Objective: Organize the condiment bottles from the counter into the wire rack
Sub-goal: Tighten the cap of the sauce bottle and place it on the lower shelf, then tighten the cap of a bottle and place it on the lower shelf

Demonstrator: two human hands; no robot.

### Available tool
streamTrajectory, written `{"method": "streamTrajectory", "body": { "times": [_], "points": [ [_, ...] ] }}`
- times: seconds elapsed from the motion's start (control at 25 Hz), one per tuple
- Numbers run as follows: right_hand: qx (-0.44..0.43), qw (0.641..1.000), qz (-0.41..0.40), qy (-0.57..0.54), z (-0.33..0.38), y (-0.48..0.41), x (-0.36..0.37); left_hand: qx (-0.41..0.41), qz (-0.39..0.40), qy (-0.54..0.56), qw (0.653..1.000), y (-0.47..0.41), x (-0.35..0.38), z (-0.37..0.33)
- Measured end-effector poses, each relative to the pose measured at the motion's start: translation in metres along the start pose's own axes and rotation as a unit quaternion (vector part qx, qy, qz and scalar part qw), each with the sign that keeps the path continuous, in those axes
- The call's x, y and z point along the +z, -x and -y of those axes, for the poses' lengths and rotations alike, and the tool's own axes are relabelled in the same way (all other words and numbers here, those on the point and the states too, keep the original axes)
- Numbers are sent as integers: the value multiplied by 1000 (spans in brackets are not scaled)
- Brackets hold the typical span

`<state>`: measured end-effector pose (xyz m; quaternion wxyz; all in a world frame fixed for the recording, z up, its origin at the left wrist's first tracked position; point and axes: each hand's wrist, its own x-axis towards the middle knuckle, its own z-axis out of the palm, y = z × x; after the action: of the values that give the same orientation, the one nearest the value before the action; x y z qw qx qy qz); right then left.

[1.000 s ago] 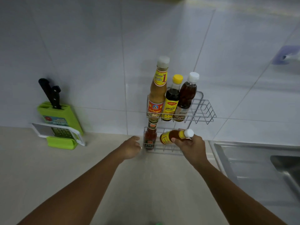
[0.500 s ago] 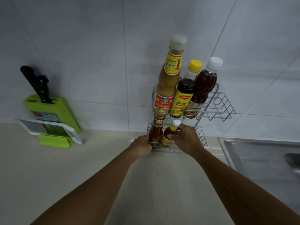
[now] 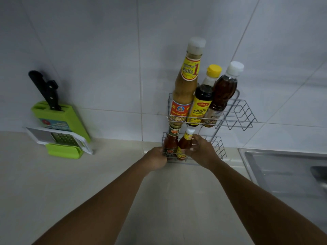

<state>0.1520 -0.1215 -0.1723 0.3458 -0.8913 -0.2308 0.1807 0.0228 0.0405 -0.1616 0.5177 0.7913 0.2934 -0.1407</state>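
Green knife block (image 3: pixel 60 117), yellow-cap bottle (image 3: pixel 203 96), grey wire rack (image 3: pixel 237 112)

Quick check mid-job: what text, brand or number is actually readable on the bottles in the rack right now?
"1": large red numeral on the neck label of the tall tan sauce bottle, top shelf.
Thai script on the yellow-capped dark bottle: too blurred to read.
Labels on the white-capped brown bottle, red sauce bottle and small bottle at the right hand: unreadable.
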Motion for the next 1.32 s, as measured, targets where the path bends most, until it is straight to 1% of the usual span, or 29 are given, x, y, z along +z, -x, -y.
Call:
{"method": "streamTrajectory", "body": {
  "times": [0.04, 0.12, 0.2, 0.24, 0.28, 0.36, 0.52, 0.6, 0.68, 0.72, 0.76, 0.84, 0.92, 1.0, 1.08, 1.16, 1.24, 1.32],
  "points": [
    [5, 1000, 0, 3, -1, 6, 0, -7, -1, -4, 1000, 5, -1, -1],
    [-7, 999, -39, 28, -4, 23, 2, -17, -6, -18, 1000, 20, -6, -5],
    [-55, 991, -102, 61, -5, 48, 4, -5, -7, -40, 999, 37, -11, -11],
    [-78, 987, -117, 78, -5, 62, 5, 6, -5, -54, 999, 46, -12, -15],
    [-95, 985, -114, 94, -6, 78, 6, 16, -1, -66, 998, 57, -12, -20],
    [-111, 985, -64, 119, -11, 109, 13, 31, 19, -82, 996, 78, -5, -28],
    [-109, 976, 99, 162, -17, 176, 27, 34, 72, -115, 990, 126, 23, -33],
    [-84, 958, 208, 176, -21, 203, 35, 31, 89, -136, 986, 149, 37, -23],
    [-69, 929, 296, 210, -27, 222, 46, 14, 89, -152, 984, 166, 46, -1],
    [-70, 917, 317, 231, -32, 232, 52, -4, 86, -154, 984, 176, 50, 14],
    [-76, 910, 322, 249, -37, 239, 58, -22, 83, -156, 984, 184, 54, 30],
    [-103, 911, 291, 272, -49, 254, 71, -49, 87, -161, 982, 201, 65, 62],
    [-127, 923, 239, 275, -57, 264, 82, -50, 95, -152, 983, 215, 81, 89],
    [-126, 940, 193, 250, -64, 272, 91, -39, 81, -100, 991, 223, 102, 114],
    [-107, 966, 160, 169, -66, 276, 93, -12, 27, -29, 999, 225, 127, 134],
    [-99, 984, 140, 53, -62, 275, 87, 24, -55, 54, 997, 224, 149, 149],
    [-107, 986, 123, -38, -51, 274, 72, 50, -116, 94, 987, 223, 161, 156],
    [-133, 981, 119, -70, -37, 273, 53, 79, -125, 105, 983, 221, 167, 156]
  ]
}}
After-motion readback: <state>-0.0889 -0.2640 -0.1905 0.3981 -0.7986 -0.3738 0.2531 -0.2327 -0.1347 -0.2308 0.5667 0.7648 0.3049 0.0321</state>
